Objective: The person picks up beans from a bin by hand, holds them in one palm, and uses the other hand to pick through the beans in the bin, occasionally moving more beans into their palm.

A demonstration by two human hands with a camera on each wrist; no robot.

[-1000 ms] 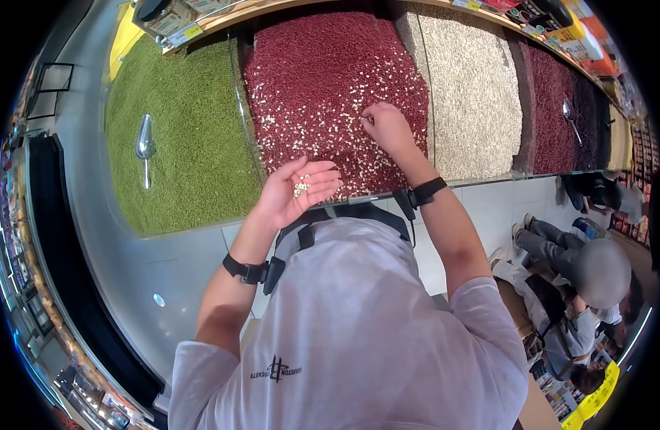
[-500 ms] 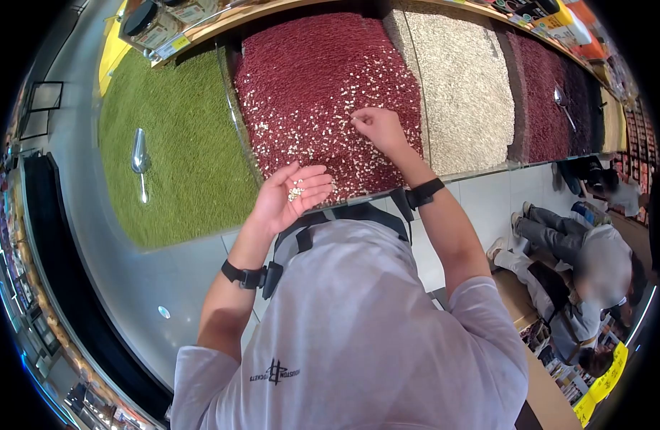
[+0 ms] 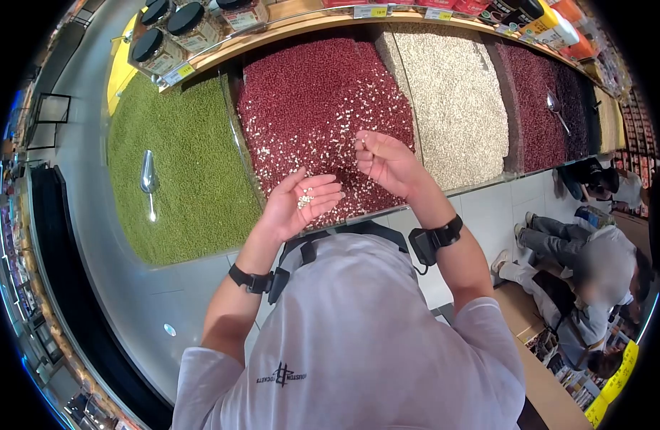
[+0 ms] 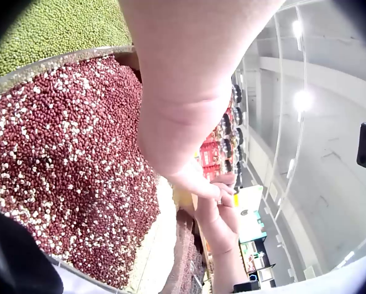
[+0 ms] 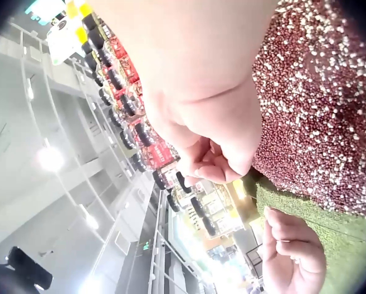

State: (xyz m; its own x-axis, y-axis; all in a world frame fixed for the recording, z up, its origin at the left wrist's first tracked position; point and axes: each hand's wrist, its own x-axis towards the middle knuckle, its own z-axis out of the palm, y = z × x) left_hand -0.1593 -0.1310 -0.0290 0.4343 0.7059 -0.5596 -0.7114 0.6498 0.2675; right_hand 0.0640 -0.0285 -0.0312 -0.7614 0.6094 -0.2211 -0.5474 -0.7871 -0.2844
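Note:
Palm up, my left hand (image 3: 297,204) lies flat over the near edge of the red bean bin, its fingers straight. Several pale grains (image 3: 305,198) rest in a small heap on that palm. To its right and above the beans is my right hand (image 3: 387,165), thumb and index finger pinched together on what looks like a single pale grain, its other fingers curled. Beneath both hands spread the red beans (image 3: 301,68), with pale grains strewn over their near half. In the right wrist view the right hand's fingertips are partly hidden.
Green beans (image 3: 193,165) with a metal scoop (image 3: 148,172) lie left; a bin of pale grains (image 3: 462,107) lies right. Farther right, another scoop (image 3: 554,104) rests on dark red beans. A wooden shelf (image 3: 272,36) holds jars (image 3: 193,25) behind. People sit at right.
My right hand has risen off the red beans, turned, and drawn back closer to my body. The left hand stays palm up with its grains. The head view has shifted, showing more shelf jars.

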